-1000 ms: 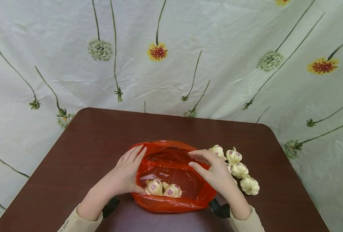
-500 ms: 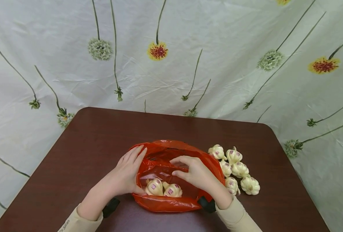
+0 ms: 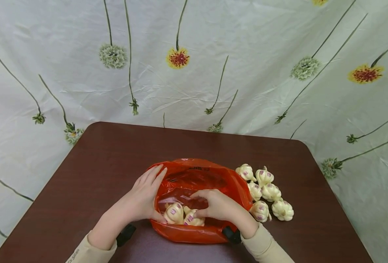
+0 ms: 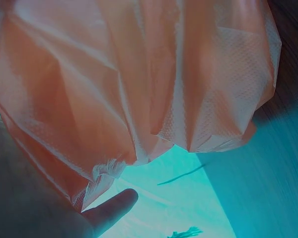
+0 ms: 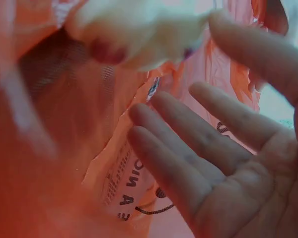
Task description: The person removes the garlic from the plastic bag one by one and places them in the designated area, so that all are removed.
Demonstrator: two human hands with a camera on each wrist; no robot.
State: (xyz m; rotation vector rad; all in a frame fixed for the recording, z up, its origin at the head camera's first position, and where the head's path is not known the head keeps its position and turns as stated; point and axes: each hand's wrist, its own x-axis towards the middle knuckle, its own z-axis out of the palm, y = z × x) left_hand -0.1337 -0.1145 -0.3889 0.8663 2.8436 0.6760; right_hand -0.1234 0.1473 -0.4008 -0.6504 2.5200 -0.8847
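An open red plastic bag (image 3: 190, 233) stands on the table, with two garlic bulbs visible inside, a left one (image 3: 174, 213) and a right one (image 3: 189, 218). My left hand (image 3: 143, 197) spreads along the bag's left rim, fingers fairly straight and thumb low at the front. Inside the bag my right hand (image 3: 217, 206) reaches over the right bulb, its thumb against it. The right wrist view shows those fingers extended and apart below a garlic bulb (image 5: 139, 32), with the thumb tip at its edge. In the left wrist view the bag's wrinkled side (image 4: 139, 84) hides most of my left hand.
Several loose garlic bulbs (image 3: 271, 192) lie on the brown table (image 3: 121, 153) just right of the bag, the nearest one (image 3: 260, 211) close to my right forearm. A flower-patterned cloth (image 3: 197, 84) hangs behind the table.
My right hand has moved left and down from the bag's right rim to the right bulb inside, which has tilted slightly. My left hand stays at the left rim.
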